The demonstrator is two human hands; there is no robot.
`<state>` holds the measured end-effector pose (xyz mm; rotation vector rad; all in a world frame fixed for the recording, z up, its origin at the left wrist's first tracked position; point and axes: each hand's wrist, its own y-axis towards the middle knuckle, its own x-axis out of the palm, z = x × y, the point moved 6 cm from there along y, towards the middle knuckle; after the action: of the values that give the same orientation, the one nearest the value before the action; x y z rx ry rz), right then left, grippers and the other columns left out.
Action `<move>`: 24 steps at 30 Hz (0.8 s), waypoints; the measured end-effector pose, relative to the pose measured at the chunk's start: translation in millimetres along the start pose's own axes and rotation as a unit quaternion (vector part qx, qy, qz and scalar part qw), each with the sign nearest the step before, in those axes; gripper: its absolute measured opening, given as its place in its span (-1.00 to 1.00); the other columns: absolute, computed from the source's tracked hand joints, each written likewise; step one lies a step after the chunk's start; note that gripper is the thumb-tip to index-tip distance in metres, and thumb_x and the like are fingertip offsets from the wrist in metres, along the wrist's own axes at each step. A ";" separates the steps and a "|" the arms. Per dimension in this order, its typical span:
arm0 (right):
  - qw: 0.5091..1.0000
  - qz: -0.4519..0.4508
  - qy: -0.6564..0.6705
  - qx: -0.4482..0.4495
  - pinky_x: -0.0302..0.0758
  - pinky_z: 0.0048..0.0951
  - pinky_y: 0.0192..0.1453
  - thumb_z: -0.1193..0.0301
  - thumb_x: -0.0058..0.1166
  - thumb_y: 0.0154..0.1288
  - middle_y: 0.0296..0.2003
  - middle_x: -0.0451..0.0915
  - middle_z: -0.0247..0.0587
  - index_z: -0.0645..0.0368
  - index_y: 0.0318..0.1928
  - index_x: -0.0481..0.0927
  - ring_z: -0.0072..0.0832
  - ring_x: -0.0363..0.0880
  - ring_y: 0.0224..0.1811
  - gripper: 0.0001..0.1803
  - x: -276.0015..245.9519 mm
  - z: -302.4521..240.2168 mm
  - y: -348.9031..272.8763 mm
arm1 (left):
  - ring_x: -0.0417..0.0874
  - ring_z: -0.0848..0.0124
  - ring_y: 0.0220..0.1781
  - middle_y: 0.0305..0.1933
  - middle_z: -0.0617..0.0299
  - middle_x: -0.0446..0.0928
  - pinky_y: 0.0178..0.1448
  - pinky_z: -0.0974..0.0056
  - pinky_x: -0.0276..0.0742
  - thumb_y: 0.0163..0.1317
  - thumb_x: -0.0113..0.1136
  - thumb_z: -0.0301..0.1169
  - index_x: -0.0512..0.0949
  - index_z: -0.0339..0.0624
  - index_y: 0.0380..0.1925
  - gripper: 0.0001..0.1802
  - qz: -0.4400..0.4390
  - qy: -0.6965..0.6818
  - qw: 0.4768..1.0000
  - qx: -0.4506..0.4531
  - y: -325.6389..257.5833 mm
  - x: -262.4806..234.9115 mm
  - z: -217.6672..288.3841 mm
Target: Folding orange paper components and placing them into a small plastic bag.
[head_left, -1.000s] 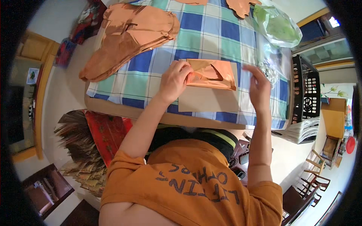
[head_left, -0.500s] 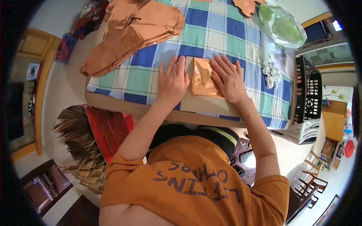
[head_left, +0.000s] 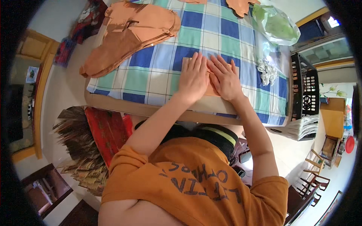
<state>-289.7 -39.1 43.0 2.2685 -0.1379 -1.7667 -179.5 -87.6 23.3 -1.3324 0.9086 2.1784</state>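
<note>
A folded, shiny copper-coloured sheet [head_left: 211,89] lies on a beige board [head_left: 207,103] at the near edge of the table; most of it is hidden under my hands. My left hand [head_left: 194,77] is spread flat over its left part, fingers stretched away from me. Flat on its right part rests my right hand [head_left: 228,80], fingers stretched and angled to the left. The fingertips of the two hands come close together. To the far left lies a stack of large copper-coloured sheets [head_left: 141,37] with cut, wavy edges.
A checked cloth [head_left: 158,77] covers the table. At the right are white string loops [head_left: 267,72], a clear plastic bag with green print [head_left: 277,26] and a black basket [head_left: 304,88]. More copper-coloured pieces [head_left: 241,6] lie at the far edge. Folded brown bundles [head_left: 81,139] stand lower left.
My left hand has moved right, from the board's left side onto the folded copper-coloured sheet. My right hand stays on the sheet. The view has shifted slightly.
</note>
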 end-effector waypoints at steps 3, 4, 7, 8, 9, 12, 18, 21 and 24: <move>1.000 -0.008 0.004 -0.002 -0.05 0.08 0.49 0.24 -0.09 0.41 0.40 0.25 -0.22 -0.03 0.37 0.32 -0.21 0.13 0.47 -0.46 2.6 1.8 -4.9 | 0.08 0.09 0.53 0.44 -0.05 0.18 0.53 -0.08 -0.06 0.31 0.03 -0.22 0.25 -0.34 0.31 -0.36 0.024 -0.011 1.000 0.005 -15.1 0.7 2.5; 1.000 -0.006 -0.004 -0.004 -0.06 0.08 0.49 0.25 -0.10 0.42 0.41 0.22 -0.22 -0.03 0.38 0.30 -0.21 0.10 0.48 -0.46 0.8 1.7 -4.5 | 0.08 0.09 0.53 0.44 -0.05 0.18 0.53 -0.08 -0.06 0.31 0.03 -0.22 0.25 -0.34 0.31 -0.36 0.022 -0.011 1.000 0.006 -16.1 -0.7 2.4; 1.000 -0.019 -0.009 0.014 -0.08 0.07 0.50 0.26 -0.11 0.42 0.43 0.19 -0.22 -0.02 0.40 0.27 -0.21 0.06 0.50 -0.45 -6.7 8.5 -23.3 | 0.01 0.11 0.55 0.49 -0.04 0.11 0.55 -0.09 -0.12 0.31 0.03 -0.17 0.21 -0.33 0.35 -0.32 0.007 -0.005 1.000 0.017 -17.7 0.0 5.4; 0.999 -0.033 -0.008 0.030 -0.09 0.06 0.51 0.26 -0.11 0.42 0.43 0.17 -0.22 0.00 0.40 0.26 -0.20 0.04 0.51 -0.44 -11.1 13.3 -34.7 | 0.03 0.09 0.54 0.48 -0.05 0.12 0.54 -0.10 -0.09 0.32 0.02 -0.17 0.21 -0.34 0.34 -0.32 0.009 -0.004 1.000 0.017 -17.1 -0.7 6.1; 0.999 -0.036 -0.010 0.036 -0.09 0.06 0.51 0.26 -0.11 0.42 0.43 0.17 -0.22 0.00 0.40 0.26 -0.20 0.04 0.51 -0.44 -18.2 16.3 -48.7 | 0.06 0.08 0.54 0.47 -0.06 0.13 0.53 -0.11 -0.06 0.33 0.01 -0.17 0.21 -0.34 0.34 -0.33 0.011 -0.005 1.000 0.018 -16.2 -0.4 7.4; 0.994 -0.071 -0.050 0.070 0.03 -0.07 0.49 0.35 -0.08 0.41 0.37 0.28 -0.15 0.08 0.37 0.30 -0.21 0.15 0.47 -0.47 -42.6 25.3 -109.0 | 0.11 0.05 0.51 0.45 -0.10 0.16 0.51 -0.12 -0.01 0.35 -0.02 -0.18 0.21 -0.34 0.34 -0.35 0.010 0.033 0.998 0.043 -13.2 -2.3 5.3; 0.819 0.360 0.074 0.440 0.48 -0.41 -0.07 0.63 -0.07 0.32 -0.15 0.55 -0.11 0.30 -0.03 0.50 -0.43 0.51 -0.20 -0.77 -96.1 126.2 -335.0 | 0.06 0.12 0.55 0.50 -0.03 0.10 0.54 -0.07 -0.07 0.44 -0.16 -0.12 0.14 -0.24 0.40 -0.37 -0.017 0.099 0.994 0.039 -13.5 -8.0 -4.2; 0.729 0.248 -0.012 0.638 0.48 -0.34 0.04 0.50 -0.01 0.33 -0.16 0.60 -0.02 0.34 -0.07 0.50 -0.27 0.56 -0.09 -0.79 -23.2 176.7 -484.2 | 0.02 0.14 0.56 0.52 0.01 0.06 0.54 -0.05 -0.10 0.45 -0.19 -0.11 0.11 -0.20 0.42 -0.36 -0.035 0.091 0.994 0.041 -14.7 -7.7 -4.5; 0.668 0.074 -0.088 0.735 0.49 -0.20 0.12 0.24 0.27 0.14 -0.06 0.58 0.11 0.34 0.03 0.48 -0.12 0.57 0.02 -0.46 69.8 177.1 -613.7 | 0.00 0.15 0.57 0.53 0.03 0.04 0.55 -0.03 -0.11 0.46 -0.19 -0.12 0.08 -0.18 0.43 -0.36 -0.051 0.079 0.994 0.046 -10.4 -1.4 3.4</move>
<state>-494.8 508.4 -223.6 2.5497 -2.4893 -1.9578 -174.2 -77.9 22.4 -1.4888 0.9663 1.9525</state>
